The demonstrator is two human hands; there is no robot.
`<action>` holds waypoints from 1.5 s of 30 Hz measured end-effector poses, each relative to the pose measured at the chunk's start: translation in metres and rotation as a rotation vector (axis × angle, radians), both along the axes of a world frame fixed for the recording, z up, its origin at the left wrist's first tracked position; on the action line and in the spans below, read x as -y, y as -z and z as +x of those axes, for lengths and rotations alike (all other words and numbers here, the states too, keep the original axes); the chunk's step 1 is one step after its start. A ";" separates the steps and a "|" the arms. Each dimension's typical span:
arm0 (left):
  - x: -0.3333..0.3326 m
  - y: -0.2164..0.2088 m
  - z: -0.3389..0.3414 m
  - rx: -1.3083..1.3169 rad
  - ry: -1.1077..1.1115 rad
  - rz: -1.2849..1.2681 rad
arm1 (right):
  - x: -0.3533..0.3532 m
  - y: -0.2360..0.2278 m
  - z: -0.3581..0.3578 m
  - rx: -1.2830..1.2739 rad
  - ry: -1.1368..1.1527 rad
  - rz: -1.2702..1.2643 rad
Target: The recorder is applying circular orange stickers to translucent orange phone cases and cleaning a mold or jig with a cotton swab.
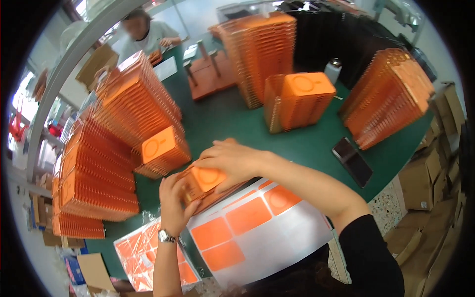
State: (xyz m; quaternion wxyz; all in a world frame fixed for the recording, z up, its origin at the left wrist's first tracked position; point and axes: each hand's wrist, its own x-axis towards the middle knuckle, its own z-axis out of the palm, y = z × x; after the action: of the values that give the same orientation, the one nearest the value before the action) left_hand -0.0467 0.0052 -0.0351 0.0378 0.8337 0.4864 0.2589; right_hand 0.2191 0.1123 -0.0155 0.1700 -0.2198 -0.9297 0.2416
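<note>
Black sleeve (373, 252) up close, orange case (208, 180) beyond.
Left hand (172, 197) and right hand (236, 161), equally near, clamp it between their fingers; its long axis I can't tell.

Bare green counter (213, 123) gives a hand its widest passage just beyond the right hand (235, 161), between the small orange stack (166, 151) on the left and the two-part orange stack (309, 101) ahead. A red board (213, 79) with upright posts blocks the far end. Rightward, a lane runs between that two-part stack and the dark phone (352, 162); the right forearm (311, 185) bars its near side.
</note>
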 end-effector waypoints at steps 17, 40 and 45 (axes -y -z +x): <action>0.206 -0.013 0.046 -0.061 -0.861 -0.970 | 0.048 -0.077 0.143 -1.445 -0.523 -1.131; 0.235 0.039 0.048 0.328 -0.797 -0.660 | 0.082 -0.092 0.168 -1.393 -0.175 -1.188; 0.236 0.022 0.050 0.871 -0.900 -0.799 | 0.041 -0.100 0.214 -1.026 -0.033 -0.582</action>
State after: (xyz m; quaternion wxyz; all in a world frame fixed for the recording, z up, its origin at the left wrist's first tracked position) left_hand 0.0029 -0.2310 -0.0575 0.4178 0.2983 0.7790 0.3601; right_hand 0.4328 0.0711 0.0842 0.5267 -0.0978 -0.6275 0.5651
